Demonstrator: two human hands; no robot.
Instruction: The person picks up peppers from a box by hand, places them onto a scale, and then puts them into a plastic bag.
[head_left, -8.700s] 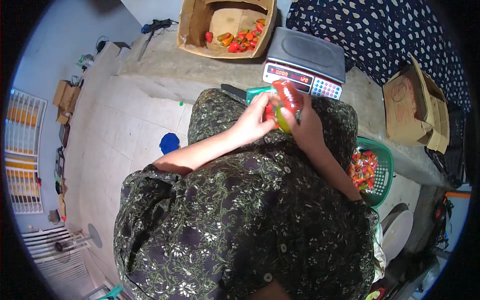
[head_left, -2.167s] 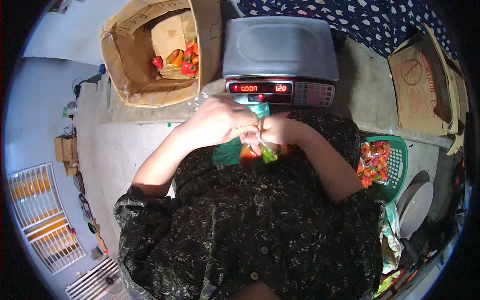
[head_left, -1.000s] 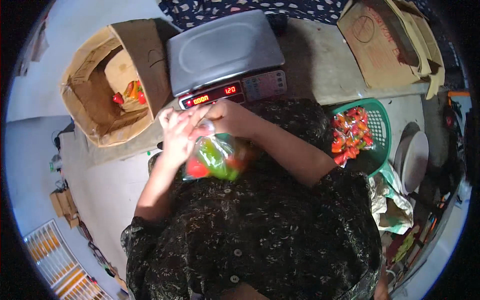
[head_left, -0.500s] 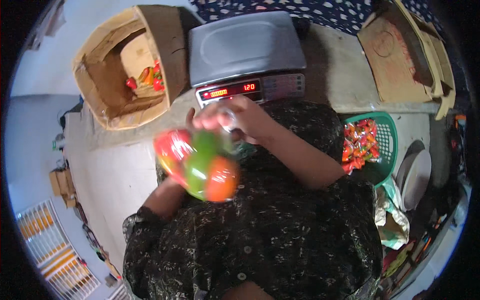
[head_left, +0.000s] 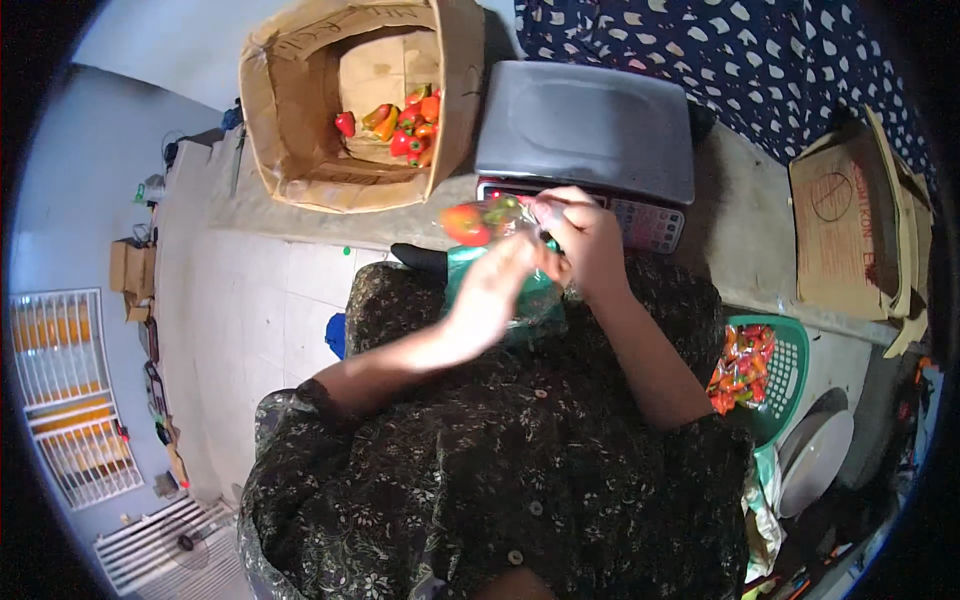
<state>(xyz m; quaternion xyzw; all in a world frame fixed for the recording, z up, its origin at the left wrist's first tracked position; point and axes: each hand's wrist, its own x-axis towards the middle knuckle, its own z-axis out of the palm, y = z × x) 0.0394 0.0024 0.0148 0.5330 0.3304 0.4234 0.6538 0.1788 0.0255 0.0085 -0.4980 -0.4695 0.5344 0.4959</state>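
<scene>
A clear plastic bag of peppers point(head_left: 468, 224), red, orange and green, hangs in front of the scale, its gathered neck between my two hands. My right hand point(head_left: 588, 240) is closed with the fingers pinched on the bag's neck. Meeting it from the lower left, my left hand point(head_left: 497, 278) is blurred, its fingers drawn together at the same neck. Below my hands, a green plastic bag point(head_left: 530, 305) lies over my lap. Just behind is the digital scale point(head_left: 585, 125), its display partly covered by my right hand.
At the far left stands an open cardboard box point(head_left: 275, 120) with several loose peppers inside. A green basket point(head_left: 792, 370) of bagged peppers is at my right, with a pale round basin point(head_left: 818, 460) beside it. Another cardboard box point(head_left: 840, 230) sits far right, near a dark patterned cloth point(head_left: 720, 70).
The bag of peppers has swung up and away from my chest toward the scale. My left hand, earlier beneath the bag, has come up to its neck. The whole view has shifted.
</scene>
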